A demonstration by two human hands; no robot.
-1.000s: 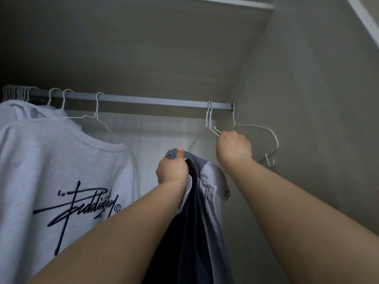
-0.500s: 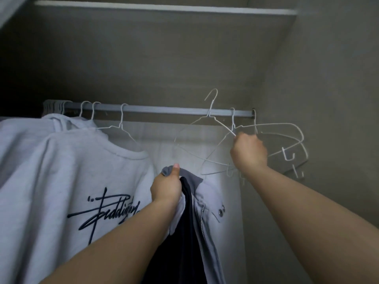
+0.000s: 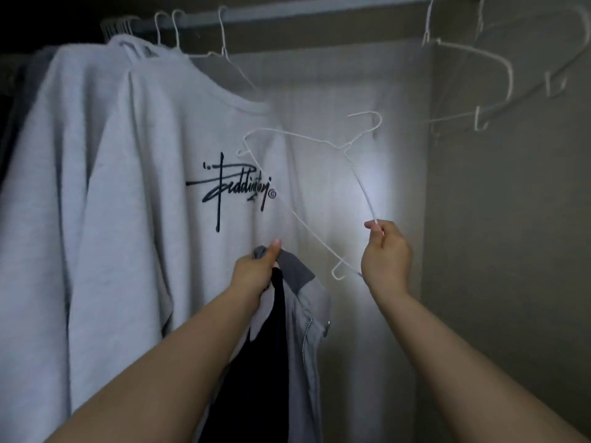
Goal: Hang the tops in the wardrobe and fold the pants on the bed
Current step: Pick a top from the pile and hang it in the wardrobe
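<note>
Currently, right hand (image 3: 385,257) pinches the white wire hanger (image 3: 307,199), its long axis tilted toward upper left. Left hand (image 3: 256,273) grips the grey jacket (image 3: 307,302) collar just below, centre frame.

A home wardrobe: sweatshirts (image 3: 134,187) hang from a clothes rail (image 3: 287,14).

Both bare forearms reached up and forward from the lower edge of the view. The left hand (image 3: 256,271) was curled tight, thumb pointing up, gripping a grey and dark garment (image 3: 287,314). The right hand (image 3: 385,257), slightly higher and apart, pinched a white wire hanger (image 3: 307,193) between thumb and fingers.
</note>
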